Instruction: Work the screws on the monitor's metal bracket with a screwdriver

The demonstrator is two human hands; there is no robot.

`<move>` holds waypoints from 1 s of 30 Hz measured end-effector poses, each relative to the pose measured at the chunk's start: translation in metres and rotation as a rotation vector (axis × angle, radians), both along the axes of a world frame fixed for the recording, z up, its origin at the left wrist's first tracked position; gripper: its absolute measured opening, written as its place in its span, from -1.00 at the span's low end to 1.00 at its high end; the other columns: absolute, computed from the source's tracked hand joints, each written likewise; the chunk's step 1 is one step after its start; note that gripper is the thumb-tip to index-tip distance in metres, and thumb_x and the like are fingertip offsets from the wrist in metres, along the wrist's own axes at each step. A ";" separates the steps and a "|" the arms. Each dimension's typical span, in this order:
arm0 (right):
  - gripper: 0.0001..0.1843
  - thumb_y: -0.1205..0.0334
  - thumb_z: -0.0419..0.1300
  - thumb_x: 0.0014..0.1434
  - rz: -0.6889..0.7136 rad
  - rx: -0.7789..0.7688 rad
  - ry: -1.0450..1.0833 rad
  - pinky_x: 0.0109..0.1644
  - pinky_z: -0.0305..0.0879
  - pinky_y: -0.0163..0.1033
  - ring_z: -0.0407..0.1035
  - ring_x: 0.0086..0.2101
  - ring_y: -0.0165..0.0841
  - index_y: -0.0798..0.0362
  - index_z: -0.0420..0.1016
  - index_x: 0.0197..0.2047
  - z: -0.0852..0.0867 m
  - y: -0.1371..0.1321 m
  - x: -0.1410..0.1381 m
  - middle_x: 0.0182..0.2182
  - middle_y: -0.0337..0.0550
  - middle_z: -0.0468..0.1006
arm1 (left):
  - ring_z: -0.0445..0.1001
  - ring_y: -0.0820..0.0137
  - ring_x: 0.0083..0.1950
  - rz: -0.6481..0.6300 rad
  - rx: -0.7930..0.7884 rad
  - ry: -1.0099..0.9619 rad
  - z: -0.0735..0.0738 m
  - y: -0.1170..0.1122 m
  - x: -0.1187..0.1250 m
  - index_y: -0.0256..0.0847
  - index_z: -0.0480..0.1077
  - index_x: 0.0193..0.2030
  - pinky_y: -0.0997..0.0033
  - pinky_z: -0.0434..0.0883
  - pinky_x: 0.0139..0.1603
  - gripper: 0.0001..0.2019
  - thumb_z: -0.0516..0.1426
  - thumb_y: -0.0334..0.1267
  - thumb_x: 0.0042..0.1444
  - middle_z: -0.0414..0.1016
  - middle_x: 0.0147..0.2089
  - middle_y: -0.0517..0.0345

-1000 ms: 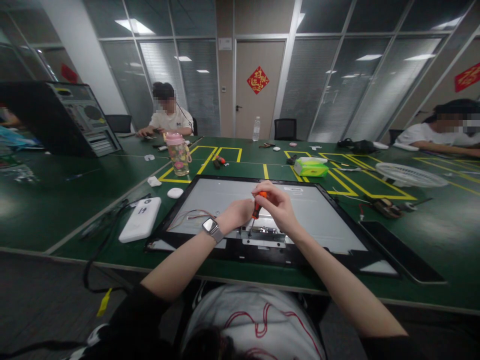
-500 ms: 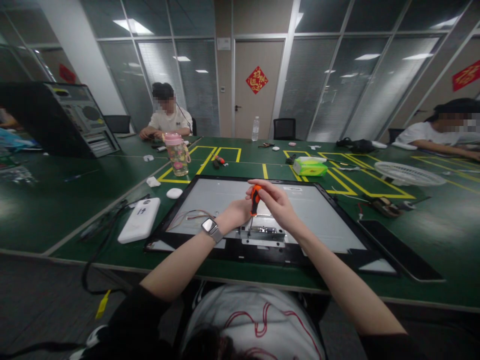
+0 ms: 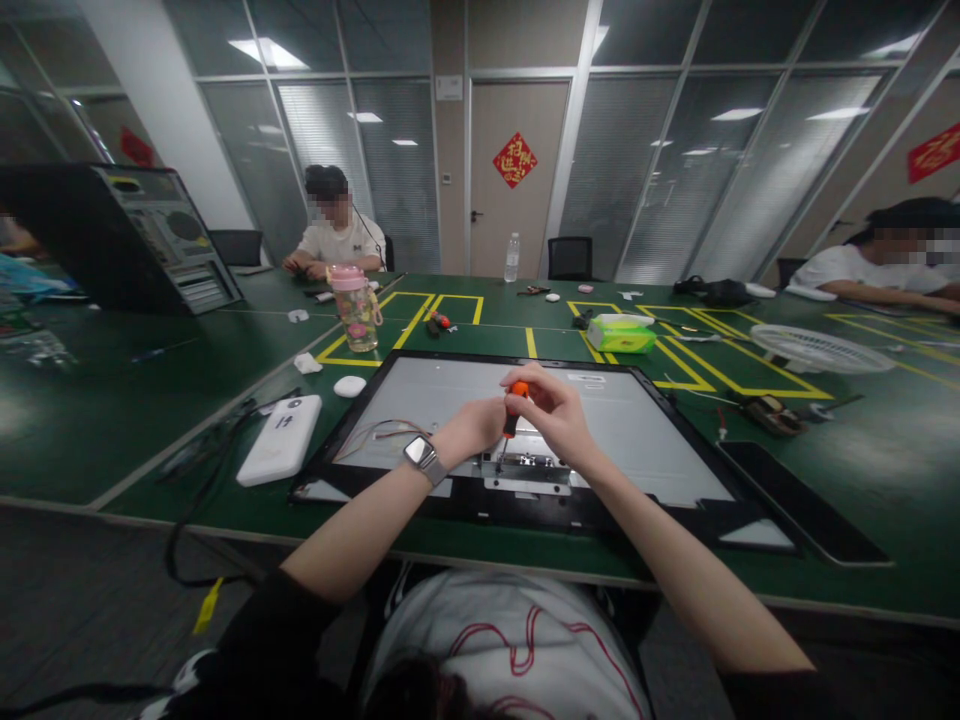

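Note:
A monitor panel (image 3: pixel 645 420) lies face down on the green table (image 3: pixel 112 420), its grey metal back up inside a black frame. My right hand (image 3: pixel 559 415) is closed round the orange handle of a small screwdriver (image 3: pixel 511 412), whose tip stands on a metal bracket (image 3: pixel 525 468) near the panel's front edge. My left hand (image 3: pixel 472 428), with a smartwatch on the wrist, is curled against the screwdriver's shaft just left of the right hand. Thin coloured wires (image 3: pixel 382 432) run across the panel on the left.
A white device (image 3: pixel 281 438) and black cables lie left of the panel. A pink bottle (image 3: pixel 355 308), a green tissue box (image 3: pixel 621 333), a white fan grille (image 3: pixel 821 350) and a computer case (image 3: pixel 142 240) stand farther back. A black slab (image 3: pixel 802 500) lies right. Two people sit at the far sides.
The screwdriver handle rose and tipped left half a second ago, then came back down. My right hand's fingers shifted on the handle; the left hand stayed by the shaft.

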State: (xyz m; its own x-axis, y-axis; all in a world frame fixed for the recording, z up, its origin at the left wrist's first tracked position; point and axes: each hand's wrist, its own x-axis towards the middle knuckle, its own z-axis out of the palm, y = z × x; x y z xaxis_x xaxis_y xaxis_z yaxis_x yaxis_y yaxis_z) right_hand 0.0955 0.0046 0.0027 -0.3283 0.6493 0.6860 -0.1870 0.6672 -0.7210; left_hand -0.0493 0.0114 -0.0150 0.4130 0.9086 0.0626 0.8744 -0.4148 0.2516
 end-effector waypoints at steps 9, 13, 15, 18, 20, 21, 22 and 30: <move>-0.71 -0.03 0.21 0.24 0.259 -0.305 0.060 -0.15 0.34 -0.19 0.44 -0.29 -0.33 -0.04 0.59 -0.12 0.001 0.003 0.002 -0.34 -0.18 0.55 | 0.53 0.22 -0.15 -0.002 0.004 0.054 0.003 0.002 0.003 -0.29 0.41 -0.11 0.28 0.45 -0.14 -0.77 -0.06 -0.41 0.29 0.54 -0.12 -0.08; -0.77 -0.02 0.23 0.23 0.221 -0.309 0.113 -0.14 0.34 -0.22 0.42 -0.29 -0.36 -0.04 0.55 -0.24 0.000 0.004 0.000 -0.35 -0.21 0.53 | 0.52 0.24 -0.18 0.011 -0.017 0.069 0.007 -0.002 0.003 -0.30 0.42 -0.16 0.33 0.42 -0.17 -0.76 -0.07 -0.43 0.28 0.55 -0.18 -0.06; -0.77 -0.01 0.32 0.15 0.191 -0.299 0.105 -0.13 0.34 -0.22 0.41 -0.30 -0.36 -0.03 0.54 -0.30 -0.001 0.005 0.000 -0.35 -0.23 0.52 | 0.52 0.25 -0.20 -0.002 -0.013 0.065 0.006 -0.002 0.003 -0.30 0.42 -0.16 0.34 0.42 -0.17 -0.77 -0.07 -0.41 0.30 0.55 -0.20 -0.05; -0.77 0.01 0.33 0.15 0.199 -0.316 0.098 -0.13 0.36 -0.21 0.43 -0.30 -0.37 -0.05 0.57 -0.19 -0.001 0.006 0.001 -0.34 -0.23 0.53 | 0.53 0.26 -0.18 -0.012 0.001 0.090 0.004 0.001 0.003 -0.29 0.41 -0.14 0.34 0.42 -0.16 -0.76 -0.08 -0.42 0.30 0.55 -0.18 -0.05; -0.71 0.01 0.29 0.19 0.234 -0.328 0.104 -0.15 0.37 -0.21 0.46 -0.30 -0.36 -0.08 0.54 -0.05 0.000 0.005 0.002 -0.33 -0.22 0.55 | 0.52 0.26 -0.17 -0.011 -0.007 0.116 0.004 0.002 0.003 -0.30 0.42 -0.14 0.35 0.43 -0.16 -0.76 -0.07 -0.44 0.29 0.55 -0.16 -0.06; -0.69 0.01 0.27 0.21 0.250 -0.327 0.104 -0.14 0.38 -0.20 0.47 -0.29 -0.35 -0.08 0.53 -0.02 0.001 0.005 0.002 -0.32 -0.21 0.56 | 0.52 0.27 -0.17 -0.011 -0.010 0.121 0.004 0.002 0.003 -0.31 0.42 -0.15 0.35 0.43 -0.15 -0.76 -0.08 -0.44 0.29 0.55 -0.16 -0.06; -0.70 0.01 0.25 0.23 0.262 -0.323 0.104 -0.13 0.39 -0.20 0.48 -0.28 -0.34 -0.06 0.53 -0.03 0.002 0.004 0.002 -0.31 -0.19 0.57 | 0.52 0.27 -0.16 -0.010 -0.006 0.118 0.004 0.002 0.003 -0.31 0.42 -0.14 0.34 0.44 -0.14 -0.75 -0.08 -0.44 0.29 0.55 -0.15 -0.07; -0.68 0.01 0.19 0.26 0.232 -0.286 0.082 -0.05 0.41 -0.15 0.50 -0.22 -0.32 -0.04 0.52 0.01 0.001 0.004 0.000 -0.23 -0.13 0.60 | 0.53 0.21 -0.11 -0.008 0.014 0.121 0.003 0.002 0.003 -0.35 0.42 -0.10 0.32 0.43 -0.13 -0.73 -0.10 -0.45 0.29 0.55 -0.11 -0.12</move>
State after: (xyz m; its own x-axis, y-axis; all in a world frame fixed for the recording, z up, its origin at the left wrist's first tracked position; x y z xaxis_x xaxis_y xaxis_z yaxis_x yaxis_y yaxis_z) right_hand 0.0958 0.0084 0.0036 -0.4408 0.7330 0.5181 -0.3748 0.3742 -0.8482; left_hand -0.0464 0.0130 -0.0120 0.4253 0.9047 0.0246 0.8948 -0.4244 0.1388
